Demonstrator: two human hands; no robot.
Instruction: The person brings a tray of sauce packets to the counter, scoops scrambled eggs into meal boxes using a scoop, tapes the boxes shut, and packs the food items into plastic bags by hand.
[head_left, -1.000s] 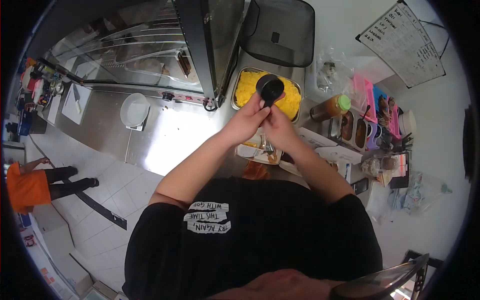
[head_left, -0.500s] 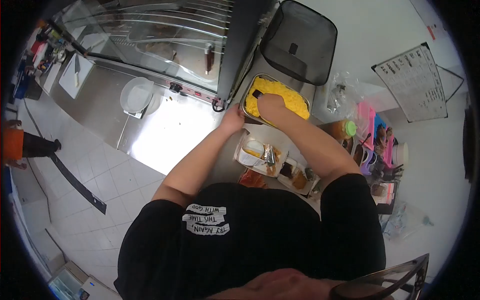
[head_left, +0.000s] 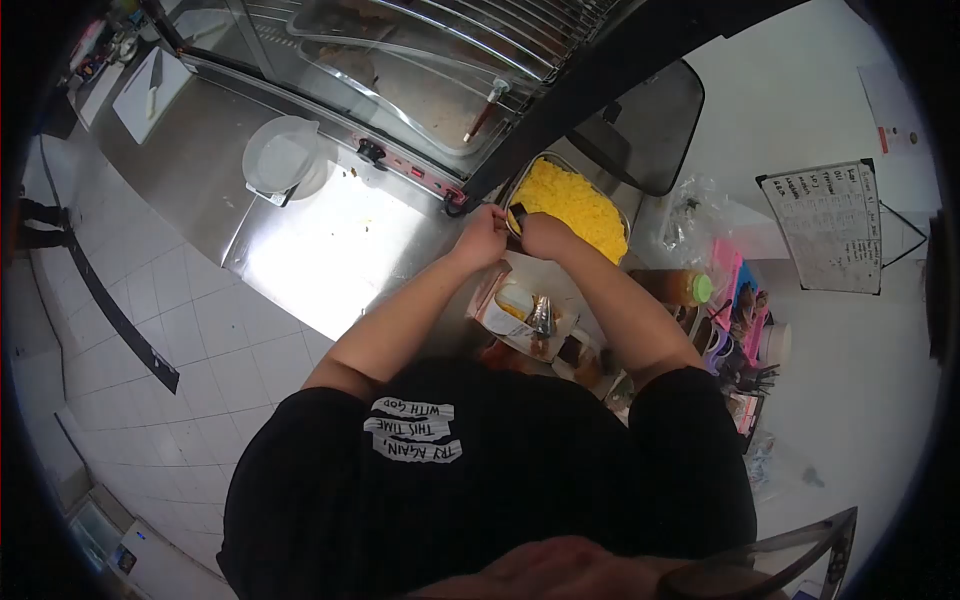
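Note:
A metal tray (head_left: pixel 625 247) full of yellow shredded food (head_left: pixel 575 205) stands on the counter beyond the open boxes. My right hand (head_left: pixel 547 238) is closed round the black scoop (head_left: pixel 517 212), which is at the left edge of the food; its cup is mostly hidden. Close beside it, my left hand (head_left: pixel 484 238) has its fingers closed at the tray's near left corner. Just below both hands lies an open carton (head_left: pixel 490 312) with a white-lidded cup (head_left: pixel 515 300) and a foil-like packet (head_left: pixel 543 316) inside.
A glass-fronted cabinet (head_left: pixel 400 160) rises at upper left, with a clear jug (head_left: pixel 280 160) before it. Right of the tray stand a green-capped bottle (head_left: pixel 668 287), plastic bags (head_left: pixel 697 222) and pink holders (head_left: pixel 724 270). Another person's legs (head_left: pixel 42 225) show at far left.
My hands went from together above the tray to its near left corner, the scoop going down into the yellow food. The view has turned, and the other person has shifted toward the left edge.

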